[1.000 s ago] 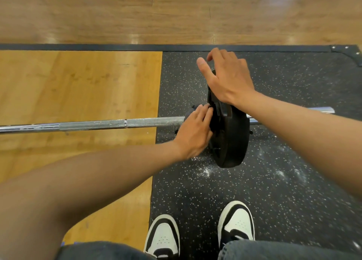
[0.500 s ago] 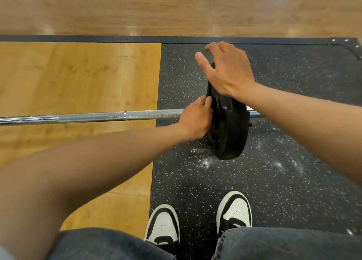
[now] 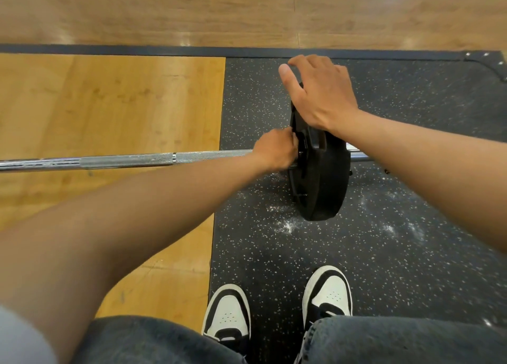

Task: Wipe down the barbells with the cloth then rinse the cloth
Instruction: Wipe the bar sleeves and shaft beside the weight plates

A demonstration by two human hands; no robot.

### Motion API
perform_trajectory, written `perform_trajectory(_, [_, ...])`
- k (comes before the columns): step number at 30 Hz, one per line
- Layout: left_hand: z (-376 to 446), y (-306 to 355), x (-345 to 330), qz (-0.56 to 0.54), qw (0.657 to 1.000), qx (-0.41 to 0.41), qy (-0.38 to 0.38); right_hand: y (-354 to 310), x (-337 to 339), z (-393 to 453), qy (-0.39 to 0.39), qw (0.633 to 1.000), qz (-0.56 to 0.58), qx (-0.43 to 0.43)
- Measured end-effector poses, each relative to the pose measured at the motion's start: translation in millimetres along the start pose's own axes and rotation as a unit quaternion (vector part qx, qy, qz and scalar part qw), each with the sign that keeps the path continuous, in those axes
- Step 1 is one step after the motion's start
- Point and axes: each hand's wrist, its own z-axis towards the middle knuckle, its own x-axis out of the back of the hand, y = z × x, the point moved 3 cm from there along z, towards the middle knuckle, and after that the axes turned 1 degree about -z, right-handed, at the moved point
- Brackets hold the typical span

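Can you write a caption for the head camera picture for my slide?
Right hand rests on a black weight plate while left hand works at the barbell.

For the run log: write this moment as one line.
left hand: at bar beside plate | right hand: resting on plate top | cloth: not visible

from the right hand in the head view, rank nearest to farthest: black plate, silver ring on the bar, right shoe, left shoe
1. black plate: directly under the right hand, which rests on its top edge.
2. silver ring: left along the bar, over the wood floor.
3. right shoe: below, on the speckled mat.
4. left shoe: lower and further left.
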Motion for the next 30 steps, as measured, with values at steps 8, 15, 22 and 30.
perform_trajectory(8, [-62, -10, -44, 0.020, 0.977, -0.167, 0.135, 0, 1, 0, -0.002, 1.000, -0.005, -0.009])
perform_trajectory(15, [17, -8, -3, -0.022, 0.999, 0.022, -0.023, -1, 3, 4, -0.007, 1.000, -0.008, -0.022])
perform_trajectory(22, [-41, -6, -20, -0.017, 0.973, -0.169, 0.157, -2, 1, -3, 0.006, 1.000, -0.021, -0.014])
perform_trajectory(30, [11, -3, 2, -0.007, 0.997, 0.011, -0.075, -6, 3, -32, 0.005, 1.000, -0.019, -0.020])
